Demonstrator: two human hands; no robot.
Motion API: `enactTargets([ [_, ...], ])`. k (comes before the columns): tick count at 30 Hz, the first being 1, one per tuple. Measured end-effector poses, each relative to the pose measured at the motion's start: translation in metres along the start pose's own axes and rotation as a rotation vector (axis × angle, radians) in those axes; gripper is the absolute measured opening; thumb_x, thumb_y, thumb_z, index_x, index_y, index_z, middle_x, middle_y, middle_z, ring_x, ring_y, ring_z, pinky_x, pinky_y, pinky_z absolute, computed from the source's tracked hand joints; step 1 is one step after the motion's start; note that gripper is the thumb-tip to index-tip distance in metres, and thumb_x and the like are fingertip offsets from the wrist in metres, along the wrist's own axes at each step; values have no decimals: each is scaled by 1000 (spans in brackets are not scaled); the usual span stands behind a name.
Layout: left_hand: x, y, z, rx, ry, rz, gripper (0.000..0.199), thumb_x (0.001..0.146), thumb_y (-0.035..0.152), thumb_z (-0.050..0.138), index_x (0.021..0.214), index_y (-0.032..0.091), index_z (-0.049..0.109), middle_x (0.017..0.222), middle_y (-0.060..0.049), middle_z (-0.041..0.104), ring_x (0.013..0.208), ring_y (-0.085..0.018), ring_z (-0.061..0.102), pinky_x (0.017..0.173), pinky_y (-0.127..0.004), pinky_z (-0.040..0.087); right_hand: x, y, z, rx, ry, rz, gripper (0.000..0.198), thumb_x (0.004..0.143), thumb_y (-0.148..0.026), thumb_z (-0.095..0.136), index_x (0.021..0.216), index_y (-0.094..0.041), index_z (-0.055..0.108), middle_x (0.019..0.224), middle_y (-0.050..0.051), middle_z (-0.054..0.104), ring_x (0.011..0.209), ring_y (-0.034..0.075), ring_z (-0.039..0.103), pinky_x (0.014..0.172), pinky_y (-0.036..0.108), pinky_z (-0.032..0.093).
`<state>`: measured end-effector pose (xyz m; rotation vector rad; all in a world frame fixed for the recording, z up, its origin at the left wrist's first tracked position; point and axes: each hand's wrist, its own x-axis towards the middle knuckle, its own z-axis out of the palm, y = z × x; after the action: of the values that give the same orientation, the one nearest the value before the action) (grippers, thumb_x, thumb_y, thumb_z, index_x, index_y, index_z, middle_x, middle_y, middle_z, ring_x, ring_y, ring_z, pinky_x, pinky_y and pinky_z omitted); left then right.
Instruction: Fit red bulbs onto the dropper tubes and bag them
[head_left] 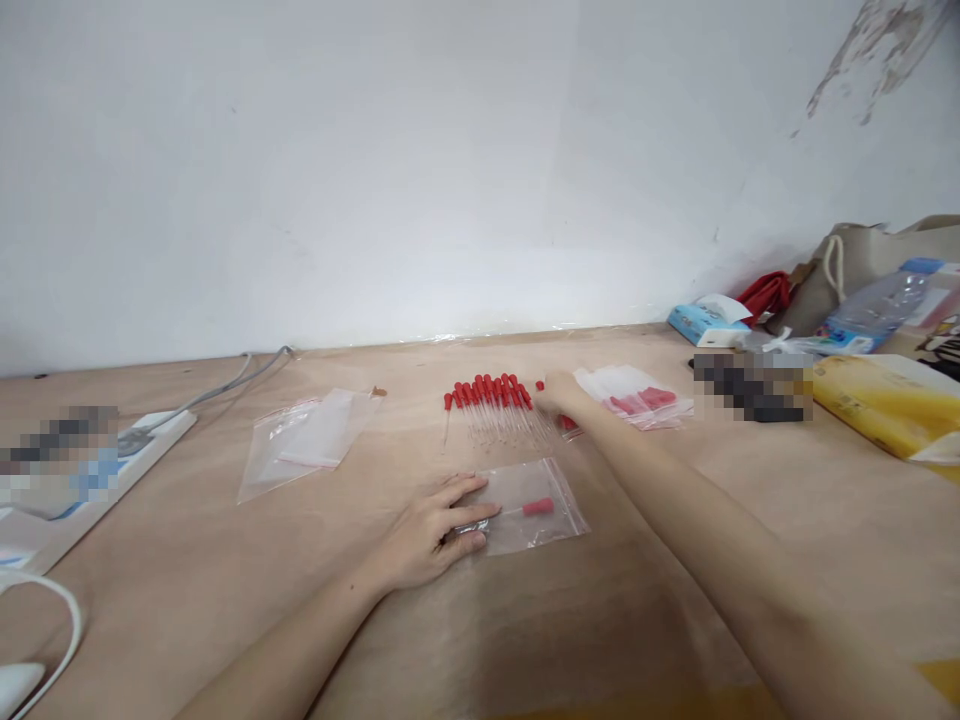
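My left hand lies with spread fingers on a clear zip bag, pressing its left end to the table. Inside the bag is a dropper with a red rubber bulb. Beyond it, several red-bulbed glass droppers lie side by side, thin tips towards me. At the right end of that row, my right hand is closed, and one red bulb shows at its fingertips. The dropper's stem is hard to make out there. Just right of the hand is a stack of bags with red bulbs inside.
Clear zip bags lie on the left. Further left are a white power strip and a grey cable. On the right stand a blue tissue pack, a yellow pack and a plastic bottle. A wall closes off the back.
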<state>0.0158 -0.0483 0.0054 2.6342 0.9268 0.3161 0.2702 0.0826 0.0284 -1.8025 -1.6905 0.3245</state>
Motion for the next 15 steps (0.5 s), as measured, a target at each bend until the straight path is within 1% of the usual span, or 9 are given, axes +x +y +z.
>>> enactTargets([
  [2,0,0,1,8,0,2,37,86,40,43,122,31,49,137,-3,36,125,-23,33,102,-42,31,-9,4,-13,34,39,11,15,68,-14,52,83,-14,56,60,4,56,57,16,57,54,24,42],
  [4,0,-1,2,17,13,0,39,85,42,44,122,30,48,137,-3,36,125,-23,33,101,-42,32,-27,13,-26,137,81,6,23,75,-18,43,97,-16,49,65,0,54,53,12,55,51,23,42],
  [6,0,0,2,24,29,-4,41,84,42,46,123,29,48,136,-3,38,125,-23,34,101,-42,32,-52,25,-34,531,150,18,30,75,-26,44,105,-20,42,66,-4,50,46,9,51,45,22,41],
  [7,0,0,2,24,37,-4,42,84,43,47,123,29,48,135,-4,39,124,-23,34,101,-42,31,-65,30,-36,667,144,38,33,73,-29,48,105,-21,40,63,-6,47,44,9,50,44,22,40],
  [9,1,1,2,19,46,-2,43,83,43,48,123,28,47,135,-4,40,123,-23,36,101,-42,32,-88,40,-35,836,138,66,37,69,-31,54,102,-22,39,59,-8,43,42,9,47,42,22,40],
  [12,2,4,0,10,56,-5,46,83,43,48,125,27,44,134,-4,41,122,-23,37,101,-42,33,-110,47,-27,961,172,125,38,66,-32,58,98,-23,39,59,-8,43,45,10,48,41,22,41],
  [15,3,7,-2,5,60,-10,49,82,43,48,128,26,40,133,-5,41,122,-22,37,101,-42,33,-117,47,-20,1025,159,181,40,64,-33,61,97,-24,39,63,-7,45,50,11,51,46,25,45],
])
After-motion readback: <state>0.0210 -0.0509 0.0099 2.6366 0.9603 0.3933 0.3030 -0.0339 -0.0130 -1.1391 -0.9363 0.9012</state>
